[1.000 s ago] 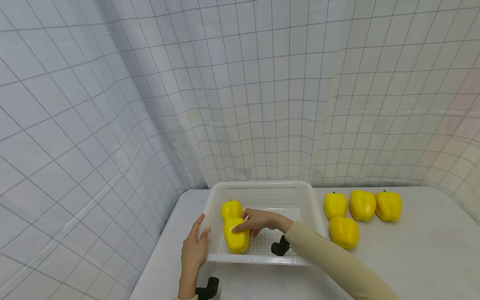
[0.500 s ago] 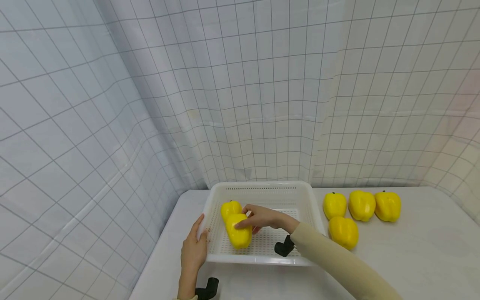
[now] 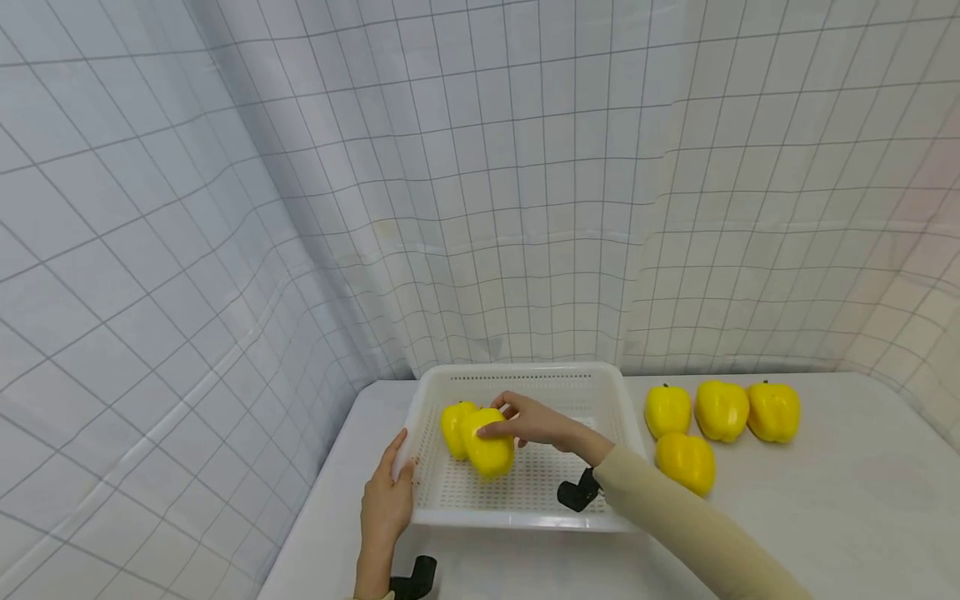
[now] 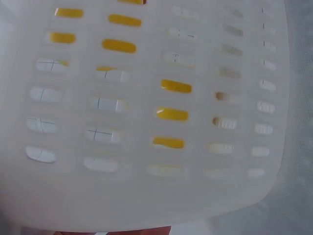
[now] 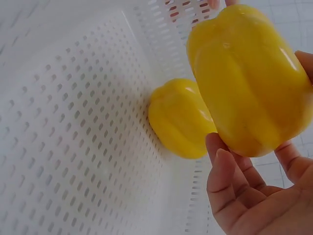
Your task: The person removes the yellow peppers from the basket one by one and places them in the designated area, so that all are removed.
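My right hand [image 3: 531, 419] holds a yellow bell pepper [image 3: 489, 450] inside a white perforated plastic basket [image 3: 517, 520]. In the right wrist view, the fingers and thumb are around this pepper [image 5: 249, 83], which is lifted above the basket floor. Just behind and left of it, a second yellow bell pepper [image 3: 453, 425] lies near the basket's left wall. My left hand [image 3: 387, 500] grips the basket's left rim near the front corner. Only a sliver of its fingers [image 4: 142, 231] shows in the left wrist view, below the basket wall.
Several more yellow bell peppers [image 3: 722, 411] lie on the white table [image 3: 810, 500] right of the basket. A white gridded curtain [image 3: 517, 208] hangs behind and at the sides. Black wrist-worn devices [image 3: 577, 492] are on both arms.
My right hand has moved the held pepper up and to the right, away from the basket's front left. The left hand stays at the rim.
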Demonstrator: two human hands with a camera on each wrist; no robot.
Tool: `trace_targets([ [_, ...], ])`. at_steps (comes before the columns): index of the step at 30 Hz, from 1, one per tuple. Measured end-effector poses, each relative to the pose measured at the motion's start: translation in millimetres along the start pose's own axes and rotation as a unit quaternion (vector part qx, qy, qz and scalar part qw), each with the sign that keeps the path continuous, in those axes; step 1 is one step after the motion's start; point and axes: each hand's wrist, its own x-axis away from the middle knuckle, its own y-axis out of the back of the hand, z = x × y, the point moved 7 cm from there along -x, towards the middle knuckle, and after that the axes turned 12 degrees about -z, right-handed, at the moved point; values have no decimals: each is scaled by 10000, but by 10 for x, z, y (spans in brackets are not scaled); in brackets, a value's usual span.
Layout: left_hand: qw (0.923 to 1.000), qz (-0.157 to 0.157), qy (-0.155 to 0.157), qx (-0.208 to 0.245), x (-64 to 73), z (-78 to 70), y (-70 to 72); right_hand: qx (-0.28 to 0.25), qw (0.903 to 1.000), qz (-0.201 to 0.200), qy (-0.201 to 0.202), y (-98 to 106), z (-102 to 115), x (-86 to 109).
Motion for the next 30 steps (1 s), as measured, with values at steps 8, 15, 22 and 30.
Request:
trace_targets([
  [8,10000,23,21,6,0,4,10,-123,9993,-336,-62,125,30,35],
  [15,10000,1,12,33,-8,9,-11,-289,9969,-726,2,254,88,86],
  [22,10000,32,26,38,-11,-12,-14,-352,9928,-1133,185,467,140,179],
  [30,10000,60,71,10,-10,-3,-10,-497,9834,-1655,553,696,240,378],
])
